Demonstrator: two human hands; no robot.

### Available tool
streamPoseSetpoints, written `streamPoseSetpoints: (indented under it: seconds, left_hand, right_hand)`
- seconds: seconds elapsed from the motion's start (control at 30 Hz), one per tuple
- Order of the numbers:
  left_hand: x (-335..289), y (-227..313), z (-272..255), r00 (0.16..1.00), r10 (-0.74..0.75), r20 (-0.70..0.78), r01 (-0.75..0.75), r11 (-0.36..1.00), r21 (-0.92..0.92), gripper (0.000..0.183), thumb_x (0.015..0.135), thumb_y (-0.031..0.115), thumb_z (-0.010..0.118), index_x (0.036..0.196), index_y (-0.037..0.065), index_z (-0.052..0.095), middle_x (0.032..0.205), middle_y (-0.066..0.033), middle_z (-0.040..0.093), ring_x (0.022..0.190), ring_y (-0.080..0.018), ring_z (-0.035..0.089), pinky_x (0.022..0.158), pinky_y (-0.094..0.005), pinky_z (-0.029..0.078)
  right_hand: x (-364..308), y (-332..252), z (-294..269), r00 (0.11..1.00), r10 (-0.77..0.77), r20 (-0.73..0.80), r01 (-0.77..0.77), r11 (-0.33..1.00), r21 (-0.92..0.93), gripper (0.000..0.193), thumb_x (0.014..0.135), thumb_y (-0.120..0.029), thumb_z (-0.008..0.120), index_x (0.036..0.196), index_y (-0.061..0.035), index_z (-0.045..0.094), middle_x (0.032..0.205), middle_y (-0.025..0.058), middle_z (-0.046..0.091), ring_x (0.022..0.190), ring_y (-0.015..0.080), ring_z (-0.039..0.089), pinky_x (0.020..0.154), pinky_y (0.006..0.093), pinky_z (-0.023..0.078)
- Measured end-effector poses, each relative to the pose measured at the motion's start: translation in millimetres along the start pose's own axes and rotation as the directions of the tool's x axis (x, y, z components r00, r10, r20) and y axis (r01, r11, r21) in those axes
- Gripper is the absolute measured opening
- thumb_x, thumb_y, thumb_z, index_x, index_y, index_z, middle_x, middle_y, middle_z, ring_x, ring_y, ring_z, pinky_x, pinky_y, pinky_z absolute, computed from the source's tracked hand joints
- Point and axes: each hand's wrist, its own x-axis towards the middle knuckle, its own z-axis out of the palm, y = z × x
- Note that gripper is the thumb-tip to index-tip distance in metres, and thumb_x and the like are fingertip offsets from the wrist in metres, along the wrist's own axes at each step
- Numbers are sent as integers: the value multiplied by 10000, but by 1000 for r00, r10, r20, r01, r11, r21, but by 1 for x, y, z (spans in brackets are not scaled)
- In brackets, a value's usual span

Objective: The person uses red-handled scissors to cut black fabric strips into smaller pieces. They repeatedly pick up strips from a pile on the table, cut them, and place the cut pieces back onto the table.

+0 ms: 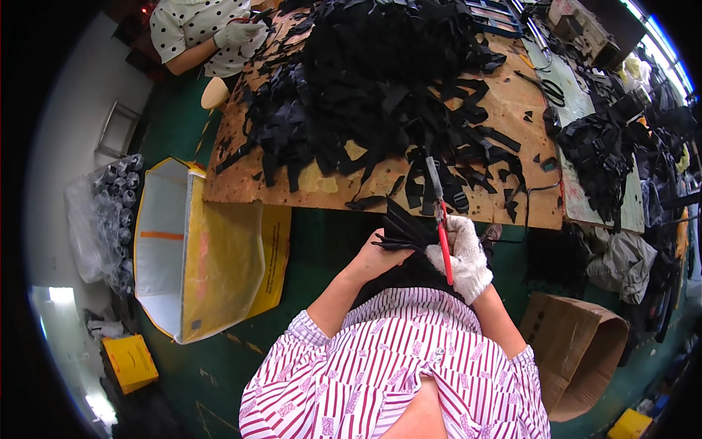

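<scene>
The person's left hand [378, 257], bare, is closed around a bundle of black straps [401, 230] just below the table edge. At its 3 o'clock, touching the bundle, the right hand [462, 256] in a white knit glove grips red-handled scissors [440, 212], whose blades point toward 12 o'clock. A big heap of black strap pieces [380, 73] covers the wooden board [329, 183] above. At 9 o'clock stands an open yellow bag [212, 263].

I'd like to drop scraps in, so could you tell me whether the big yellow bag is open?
Open: the yellow bag gapes wide, showing its pale inner wall, and nothing is visible inside.
</scene>
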Motion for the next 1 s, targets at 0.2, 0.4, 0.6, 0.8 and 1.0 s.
streamPoseSetpoints:
  seconds: [0.2, 0.4, 0.6, 0.8, 1.0]
  left_hand:
    - [-3, 29, -10, 958, 170, 230, -222, 949, 223, 609, 679, -51, 665, 1253, -32, 464, 1172, -147, 581, 1070, -234, 569, 923, -334, 430]
    - [3, 16, 6, 969, 77, 234, -136, 958, 251, 706, 658, -44, 678, 1302, -3, 392, 1162, -171, 562, 1079, -272, 556, 926, -335, 431]
    - [8, 11, 4, 987, 27, 156, -92, 899, 428, 369, 632, 12, 706, 978, 2, 580, 1122, -120, 592, 1089, -263, 541, 931, -318, 399]
    - [4, 19, -11, 884, 468, -2, -451, 853, 261, 323, 755, 85, 669, 1055, 37, 559, 1074, -92, 574, 966, -225, 530, 890, -353, 392]
    - [-26, 50, -52, 855, 351, -382, -467, 842, -272, 412, 826, 123, 657, 1174, 0, 473, 752, -7, 477, 552, -102, 424, 521, -216, 351]
  right_hand:
    - [19, 5, -15, 998, 3, -66, -4, 1000, -22, 529, 735, -52, 709, 1149, -33, 380, 917, 39, 513, 776, 101, 498, 746, 249, 451]
    - [13, 4, -10, 992, -121, 43, 123, 991, -51, 513, 758, -45, 688, 1176, -38, 390, 933, 63, 551, 750, 100, 549, 657, 244, 480]
    - [5, -12, -8, 995, 43, 90, -47, 998, 49, 502, 770, -66, 697, 1170, -34, 396, 950, 62, 563, 782, 87, 546, 670, 231, 479]
    - [8, -23, -11, 986, 107, -130, -73, 967, 243, 477, 786, -44, 667, 1156, -20, 368, 883, 83, 602, 628, 87, 553, 548, 210, 481]
    - [0, -8, -32, 956, 218, -198, -168, 956, 241, 448, 765, -67, 687, 1101, -2, 398, 832, 70, 585, 516, 86, 526, 448, 199, 455]
